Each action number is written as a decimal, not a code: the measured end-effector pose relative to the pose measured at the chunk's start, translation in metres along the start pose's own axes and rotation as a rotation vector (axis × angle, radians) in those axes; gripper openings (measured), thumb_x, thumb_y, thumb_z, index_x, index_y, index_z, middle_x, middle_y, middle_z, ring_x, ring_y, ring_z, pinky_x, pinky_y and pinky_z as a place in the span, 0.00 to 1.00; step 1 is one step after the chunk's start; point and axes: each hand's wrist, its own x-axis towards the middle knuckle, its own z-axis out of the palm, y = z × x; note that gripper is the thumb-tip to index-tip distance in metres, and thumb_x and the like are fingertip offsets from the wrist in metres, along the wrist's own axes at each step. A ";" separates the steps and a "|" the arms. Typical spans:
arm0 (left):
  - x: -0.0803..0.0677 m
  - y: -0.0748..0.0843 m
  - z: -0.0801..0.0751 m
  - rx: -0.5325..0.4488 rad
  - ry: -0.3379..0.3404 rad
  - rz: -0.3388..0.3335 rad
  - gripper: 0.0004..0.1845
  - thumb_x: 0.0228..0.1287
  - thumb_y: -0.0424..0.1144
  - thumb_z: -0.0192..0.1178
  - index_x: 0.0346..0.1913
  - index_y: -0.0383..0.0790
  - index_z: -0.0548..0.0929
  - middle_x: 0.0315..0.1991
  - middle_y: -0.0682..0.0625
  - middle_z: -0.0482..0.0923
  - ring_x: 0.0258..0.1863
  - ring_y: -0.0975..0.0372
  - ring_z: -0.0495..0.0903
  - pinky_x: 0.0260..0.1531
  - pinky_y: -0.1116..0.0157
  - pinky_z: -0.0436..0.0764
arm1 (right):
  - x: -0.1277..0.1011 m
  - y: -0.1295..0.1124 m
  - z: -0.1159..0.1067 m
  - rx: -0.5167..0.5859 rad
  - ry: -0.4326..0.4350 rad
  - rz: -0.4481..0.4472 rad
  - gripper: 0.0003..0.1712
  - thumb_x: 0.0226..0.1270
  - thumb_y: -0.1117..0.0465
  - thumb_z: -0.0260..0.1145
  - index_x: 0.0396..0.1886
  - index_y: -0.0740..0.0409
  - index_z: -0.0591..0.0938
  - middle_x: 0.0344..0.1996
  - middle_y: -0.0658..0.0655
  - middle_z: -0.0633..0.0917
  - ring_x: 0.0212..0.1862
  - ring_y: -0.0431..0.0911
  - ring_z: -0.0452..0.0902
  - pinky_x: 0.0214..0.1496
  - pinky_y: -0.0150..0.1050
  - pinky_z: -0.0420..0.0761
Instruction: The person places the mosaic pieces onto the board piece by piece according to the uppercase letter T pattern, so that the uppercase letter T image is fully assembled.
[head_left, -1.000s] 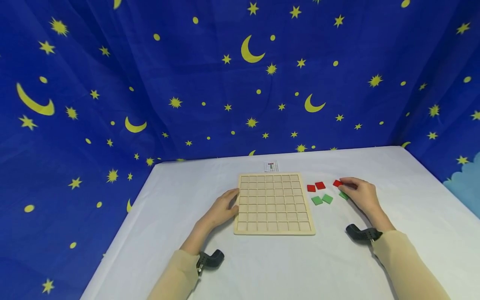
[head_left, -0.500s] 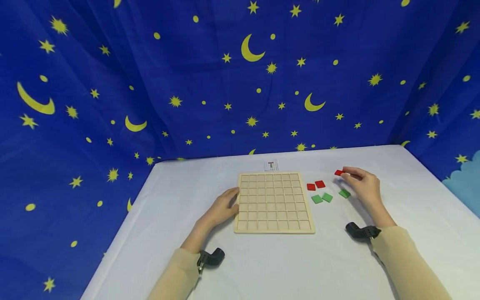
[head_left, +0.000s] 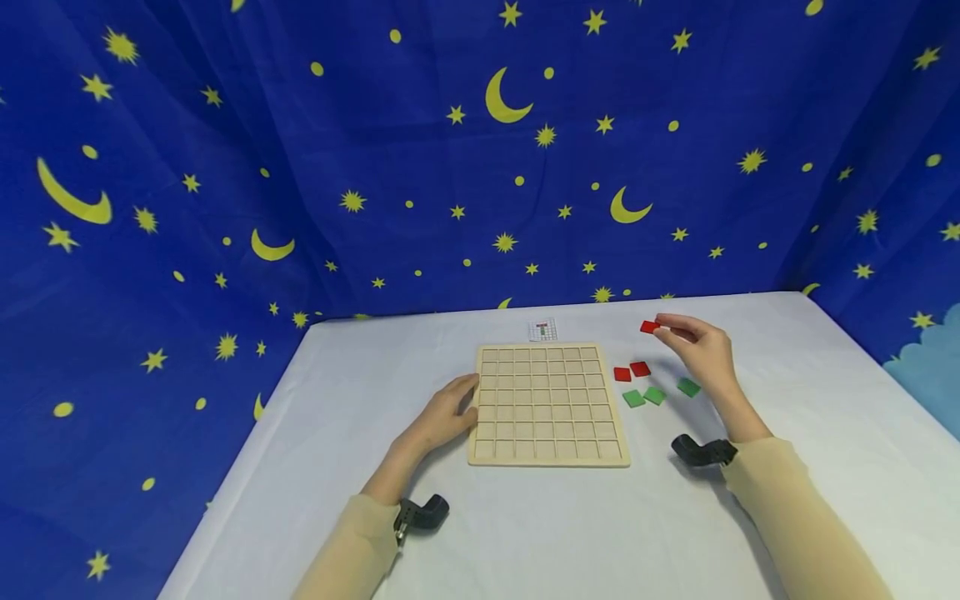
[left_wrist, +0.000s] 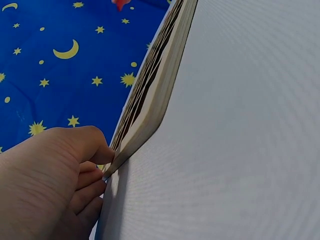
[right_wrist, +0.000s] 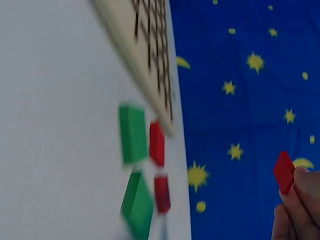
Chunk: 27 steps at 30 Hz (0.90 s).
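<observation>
Thumb and fingertips of my right hand (head_left: pixel 702 354) pinch a red square tile (head_left: pixel 648 327), raised above the table; the right wrist view shows this tile (right_wrist: pixel 284 172) at the lower right. My left hand (head_left: pixel 442 414) touches the left edge of a wooden grid board (head_left: pixel 550 464). Up close in the left wrist view, the thumb of that hand (left_wrist: pixel 60 170) lies against the board's rim (left_wrist: pixel 150 120), the other fingers partly hidden beside it. Two more red tiles (head_left: pixel 640 368) and three green tiles (head_left: pixel 633 398) lie right of the board.
A small printed card (head_left: pixel 542 330) with a coloured grid pattern lies behind the board. White cloth covers the table (head_left: pixel 555 533). Blue curtains (head_left: pixel 420 150) with yellow moons and stars stand behind it and at both sides.
My right hand has lifted the red tile off the table, then carried it farther back and to the left. The green tile beneath that hand is now uncovered. My left hand stays at the board.
</observation>
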 end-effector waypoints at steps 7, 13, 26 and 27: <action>-0.001 -0.001 0.000 -0.023 0.000 0.015 0.32 0.61 0.34 0.54 0.68 0.28 0.61 0.67 0.37 0.60 0.68 0.49 0.59 0.67 0.58 0.58 | -0.015 -0.075 0.013 0.155 -0.080 -0.004 0.26 0.60 0.44 0.66 0.54 0.52 0.82 0.51 0.55 0.82 0.51 0.46 0.76 0.48 0.27 0.78; -0.002 -0.003 0.000 -0.037 -0.008 0.033 0.33 0.61 0.33 0.54 0.69 0.28 0.61 0.67 0.37 0.60 0.68 0.50 0.59 0.67 0.58 0.58 | -0.025 -0.128 0.020 0.208 -0.161 -0.014 0.25 0.63 0.51 0.66 0.55 0.61 0.80 0.52 0.61 0.81 0.52 0.48 0.76 0.50 0.31 0.79; -0.002 0.000 -0.002 -0.039 -0.014 0.014 0.32 0.62 0.33 0.54 0.69 0.29 0.60 0.68 0.38 0.60 0.68 0.50 0.58 0.67 0.58 0.58 | -0.025 -0.154 0.061 0.316 -0.251 -0.102 0.22 0.62 0.55 0.67 0.53 0.62 0.81 0.51 0.60 0.82 0.53 0.51 0.76 0.50 0.31 0.78; -0.002 0.000 -0.002 -0.034 -0.012 0.022 0.32 0.62 0.33 0.53 0.69 0.29 0.60 0.68 0.38 0.60 0.68 0.50 0.59 0.67 0.58 0.58 | -0.025 -0.156 0.064 0.322 -0.260 -0.104 0.22 0.62 0.56 0.67 0.53 0.62 0.81 0.51 0.60 0.82 0.53 0.51 0.76 0.50 0.31 0.78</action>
